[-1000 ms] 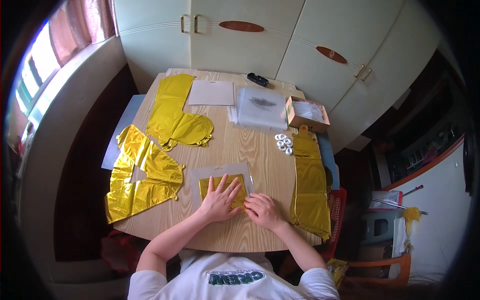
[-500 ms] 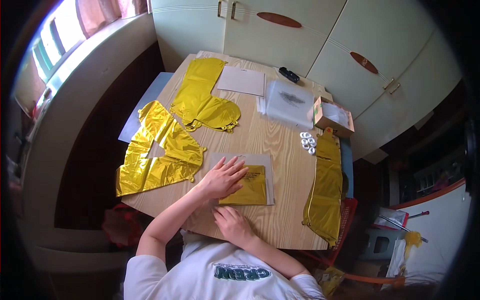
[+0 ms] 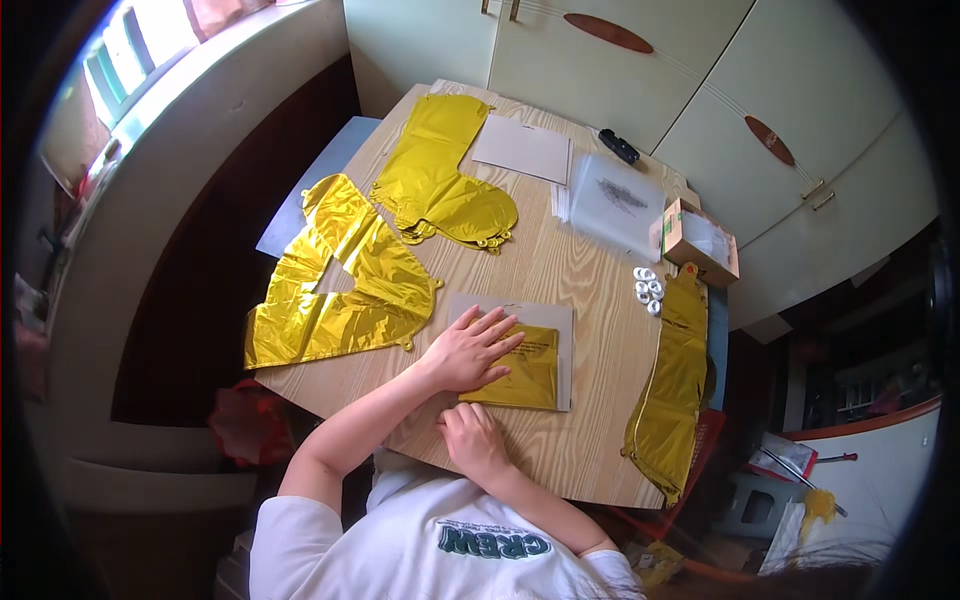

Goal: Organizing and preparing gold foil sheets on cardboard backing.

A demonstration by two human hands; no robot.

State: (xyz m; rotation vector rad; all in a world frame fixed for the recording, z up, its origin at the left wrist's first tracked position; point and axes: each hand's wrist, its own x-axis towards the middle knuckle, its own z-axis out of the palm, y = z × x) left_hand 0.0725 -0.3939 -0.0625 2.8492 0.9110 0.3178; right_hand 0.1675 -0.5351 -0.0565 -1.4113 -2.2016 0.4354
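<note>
My left hand [image 3: 472,350] lies flat, fingers spread, on a folded gold foil balloon [image 3: 535,375] with dark print showing on it. Under the foil is a grey card [image 3: 565,345], its edges showing around it. Just below their near left corner, my right hand [image 3: 474,440] rests at the table with its fingers curled together; whatever they may pinch is too small to make out. To the left lies a shiny gold foil balloon [image 3: 390,308], flat and creased. Behind it is a pile of gold foil balloons [image 3: 425,180].
A stack of grey cards [image 3: 522,148], clear plastic bags [image 3: 615,215] and a black stapler-like tool [image 3: 619,146] lie at the back of the wooden table [image 3: 540,270]. At right are an open cardboard box [image 3: 703,243], several white rolls [image 3: 648,290] and long gold foil [image 3: 670,385].
The whole view has shifted and tilted a little. My right hand's fingers have curled in more tightly by the card's corner. My left hand stays pressed on the foil.
</note>
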